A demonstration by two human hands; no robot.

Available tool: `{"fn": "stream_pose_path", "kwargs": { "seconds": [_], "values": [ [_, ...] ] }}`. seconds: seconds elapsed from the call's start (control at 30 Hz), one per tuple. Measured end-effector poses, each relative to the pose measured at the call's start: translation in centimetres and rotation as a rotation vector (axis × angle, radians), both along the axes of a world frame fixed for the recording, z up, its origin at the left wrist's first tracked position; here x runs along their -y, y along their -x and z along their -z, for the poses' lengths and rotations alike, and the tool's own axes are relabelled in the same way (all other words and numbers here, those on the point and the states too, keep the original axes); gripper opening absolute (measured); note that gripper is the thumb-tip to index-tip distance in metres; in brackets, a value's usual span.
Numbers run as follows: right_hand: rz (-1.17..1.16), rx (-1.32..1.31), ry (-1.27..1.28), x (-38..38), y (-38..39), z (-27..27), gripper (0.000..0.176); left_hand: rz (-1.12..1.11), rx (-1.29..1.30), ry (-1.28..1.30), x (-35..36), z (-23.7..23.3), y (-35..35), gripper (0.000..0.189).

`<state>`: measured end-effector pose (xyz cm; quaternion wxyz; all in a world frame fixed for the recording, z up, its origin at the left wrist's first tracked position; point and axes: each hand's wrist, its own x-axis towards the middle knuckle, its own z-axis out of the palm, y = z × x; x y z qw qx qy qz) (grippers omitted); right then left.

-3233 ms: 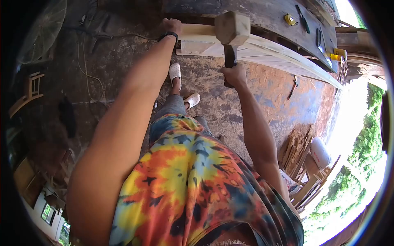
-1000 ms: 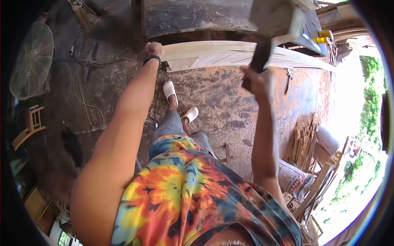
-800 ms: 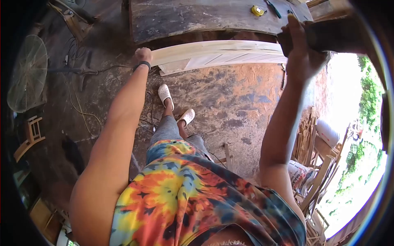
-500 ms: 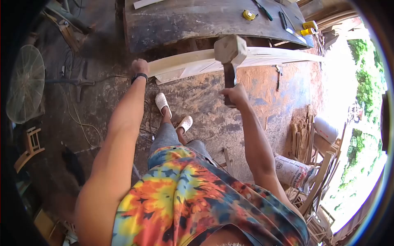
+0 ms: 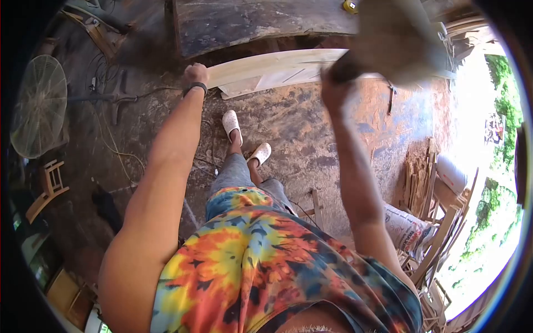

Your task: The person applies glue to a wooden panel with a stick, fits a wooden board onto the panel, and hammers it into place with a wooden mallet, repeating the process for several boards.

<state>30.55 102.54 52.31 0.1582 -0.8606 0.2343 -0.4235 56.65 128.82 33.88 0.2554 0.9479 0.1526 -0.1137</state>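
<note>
My left hand (image 5: 196,75) is closed around the left end of a long pale wooden board (image 5: 266,65), by the near edge of the workbench. In my right hand (image 5: 338,94) is the handle of a mallet, my fingers wrapped round it. The big mallet head (image 5: 397,41) is raised close to the camera and smeared by motion. It hides the board's right part and much of the bench's right side. Below the board's upper edge, a pale slanted piece (image 5: 283,79) shows.
The dark workbench (image 5: 261,25) bears a yellow tape measure (image 5: 350,6). A fan (image 5: 40,105) stands at left, with cords on the floor around it. A dark tool (image 5: 391,99) is beyond my right hand. Sacks (image 5: 408,227) and wood scraps (image 5: 416,180) lie at right.
My right hand has lifted the mallet up toward the camera and to the right, away from the board. My left hand keeps its hold on the board's end. The view has shifted slightly.
</note>
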Motion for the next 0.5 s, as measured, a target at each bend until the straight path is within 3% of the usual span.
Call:
{"fn": "stream_pose_path", "kwargs": {
  "seconds": [0.03,0.07,0.13,0.2,0.27,0.3,0.33,0.37,0.5],
  "values": [
    [-0.047,-0.385,-0.472,-1.2,3.7,6.1,0.039,-0.006,-0.003,-0.005,-0.2,0.0,0.3,0.049],
    [-0.008,-0.919,-0.537,-1.3,5.7,10.5,0.038,-0.005,0.024,0.009,-0.1,-0.1,0.3,0.049],
    [0.034,-0.829,-1.174,-1.1,6.5,9.2,0.034,0.003,0.065,0.027,0.4,-0.8,0.0,0.049],
    [0.086,-0.762,-1.256,0.0,6.3,4.7,0.032,-0.033,0.045,0.049,0.1,-1.1,1.4,0.047],
    [-0.004,-0.46,-1.408,-0.6,5.9,-0.8,0.023,-0.053,0.069,0.122,0.3,-1.0,0.4,0.047],
    [0.007,-0.495,-1.277,-0.1,5.6,-3.6,0.022,-0.062,0.057,0.115,0.5,-1.1,0.2,0.048],
    [-0.059,-0.317,-1.208,1.3,5.9,-4.5,0.021,-0.069,0.03,0.098,0.4,-0.9,0.9,0.049],
    [-0.073,-0.292,-1.028,1.2,5.2,-8.7,0.019,-0.069,0.033,0.098,0.3,-1.1,1.1,0.049],
    [-0.342,0.281,-0.7,1.5,1.7,-18.7,0.016,-0.033,-0.035,0.079,0.4,-2.2,1.3,0.055]
  ]
}}
